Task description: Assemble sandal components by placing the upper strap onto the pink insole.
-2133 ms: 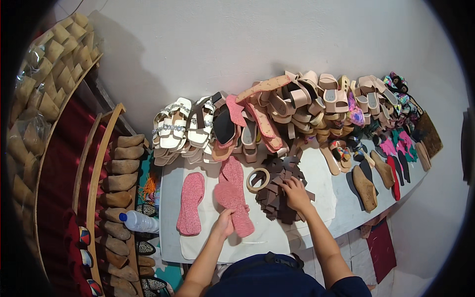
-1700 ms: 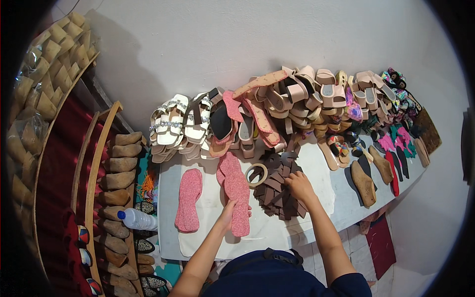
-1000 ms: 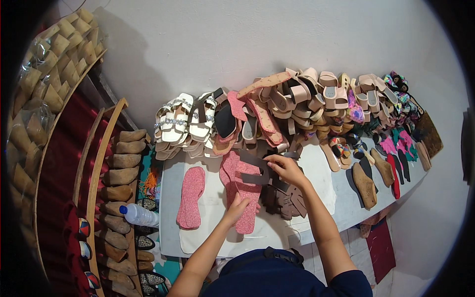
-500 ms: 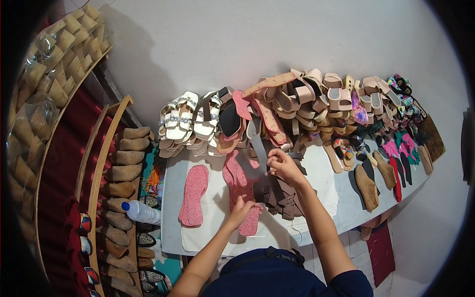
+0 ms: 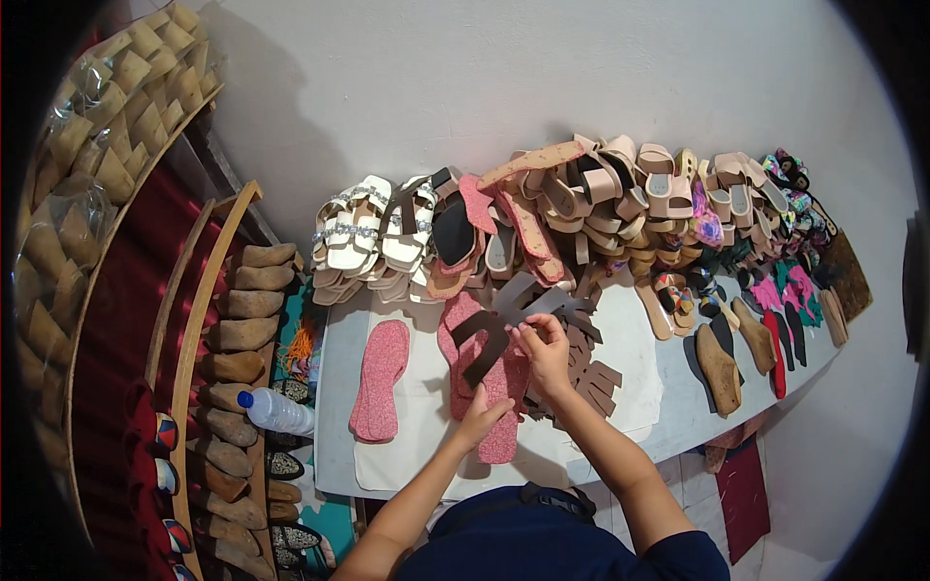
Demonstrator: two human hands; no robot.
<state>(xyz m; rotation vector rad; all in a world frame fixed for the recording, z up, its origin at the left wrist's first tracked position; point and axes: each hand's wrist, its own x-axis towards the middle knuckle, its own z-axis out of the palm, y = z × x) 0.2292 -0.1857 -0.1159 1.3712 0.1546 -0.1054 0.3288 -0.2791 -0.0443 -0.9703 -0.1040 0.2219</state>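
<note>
My right hand [image 5: 546, 356] pinches a dark brown, branched sandal strap piece [image 5: 481, 341] between thumb and fingers, above the pink soles. Parts of it catch the light and look grey. My left hand [image 5: 484, 418] is just below the strap's lower end, thumb apart from the fingers; whether a fingertip touches the strap is unclear. Under both hands lie pink speckled soles [image 5: 499, 438]. Beside my right hand, a pile of brown cut strap pieces [image 5: 589, 385] rests on white paper [image 5: 632, 373]. Another pair of pink soles [image 5: 380, 382] lies to the left.
Heaped sandals [image 5: 668, 184] line the table's back, with white jewelled sandals [image 5: 351, 232] at the left end. Wooden shoe lasts [image 5: 717, 368] lie at the right. Left of the table stand a water bottle [image 5: 279, 412] and a rack [image 5: 221, 290] with more lasts.
The strap piece in my right hand has swung down and left, its dark branches now spread over the pink soles. My right hand has lowered slightly; my left hand has shifted slightly right.
</note>
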